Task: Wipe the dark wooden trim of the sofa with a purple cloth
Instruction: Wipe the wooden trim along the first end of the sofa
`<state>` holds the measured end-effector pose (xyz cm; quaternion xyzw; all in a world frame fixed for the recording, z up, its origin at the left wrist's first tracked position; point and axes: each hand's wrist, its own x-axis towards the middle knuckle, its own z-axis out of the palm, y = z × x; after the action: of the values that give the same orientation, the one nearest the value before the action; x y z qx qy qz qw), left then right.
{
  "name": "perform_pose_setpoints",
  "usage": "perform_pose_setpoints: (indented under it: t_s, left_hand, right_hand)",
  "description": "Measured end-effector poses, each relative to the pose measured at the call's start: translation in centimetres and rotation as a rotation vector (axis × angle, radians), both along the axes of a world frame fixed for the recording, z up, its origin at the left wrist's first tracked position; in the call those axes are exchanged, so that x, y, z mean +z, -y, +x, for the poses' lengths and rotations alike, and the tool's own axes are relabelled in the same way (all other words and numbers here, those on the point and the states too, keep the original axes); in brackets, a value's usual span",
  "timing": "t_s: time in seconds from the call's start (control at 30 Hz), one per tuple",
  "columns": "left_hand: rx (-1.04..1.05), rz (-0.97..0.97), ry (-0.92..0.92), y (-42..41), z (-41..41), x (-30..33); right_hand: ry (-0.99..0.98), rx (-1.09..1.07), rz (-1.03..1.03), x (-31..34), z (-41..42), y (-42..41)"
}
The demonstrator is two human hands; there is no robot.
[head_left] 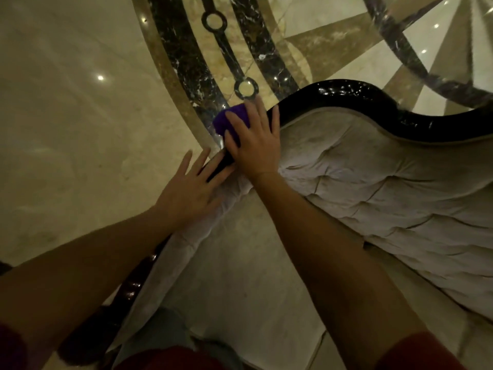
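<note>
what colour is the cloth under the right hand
Purple; the cloth shows clearly in the head view, pressed under the right hand.

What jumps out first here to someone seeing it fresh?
A purple cloth at centre, pressed under the right hand onto the glossy dark wooden trim curving over a pale tufted sofa. The left hand rests flat beside it, above a patterned marble floor.

Purple cloth [234, 121], glossy black trim [346, 94]
</note>
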<state>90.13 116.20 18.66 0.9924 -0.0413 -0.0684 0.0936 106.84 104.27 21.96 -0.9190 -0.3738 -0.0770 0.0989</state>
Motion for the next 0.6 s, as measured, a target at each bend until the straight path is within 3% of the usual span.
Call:
perform_pose_setpoints:
  t_s: [0.2,0.33,0.47,0.6]
  left_hand:
    - [0.082,0.026,0.076,1.4,3.9,-1.3]
    - [0.073,0.009,0.091,1.3,4.0,-1.5]
    - [0.063,-0.002,0.072,1.4,4.0,-0.8]
    - [0.012,-0.010,0.100,1.5,3.8,-0.7]
  right_hand:
    - [0.144,0.001,-0.073,3.2,7.6,2.8]
    - [0.139,-0.263,-0.072,6.6,13.6,5.5]
    - [0.022,-0.425,0.108,8.1,16.0,8.5]
    - [0.061,-0.475,0.242,7.1,12.4,6.9]
